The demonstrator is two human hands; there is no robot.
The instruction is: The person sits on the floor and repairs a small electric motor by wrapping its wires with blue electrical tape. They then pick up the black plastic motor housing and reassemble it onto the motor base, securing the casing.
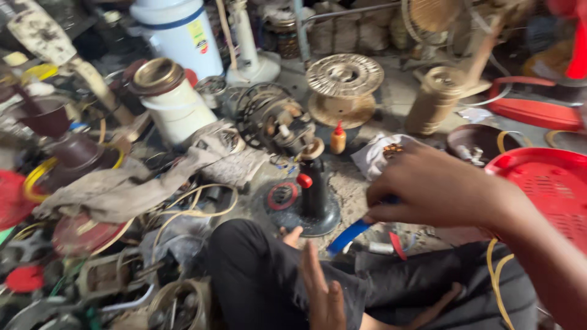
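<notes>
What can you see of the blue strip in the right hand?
The blue strip is flat, narrow and glossy, plastic by its look. The right hand pinches its upper end; the rest slants down-left, free end hanging above the dark trousers, near the black round fan base. Motion blur hides finer detail.

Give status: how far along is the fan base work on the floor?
Done: the black fan base stands stripped, its bare column upright, and a motor cage lies apart behind it. In hand: the right hand grips a blue-handled tool near the base; the left hand rests open on the knee. Left: loose parts surround the base, nothing refitted.
</notes>
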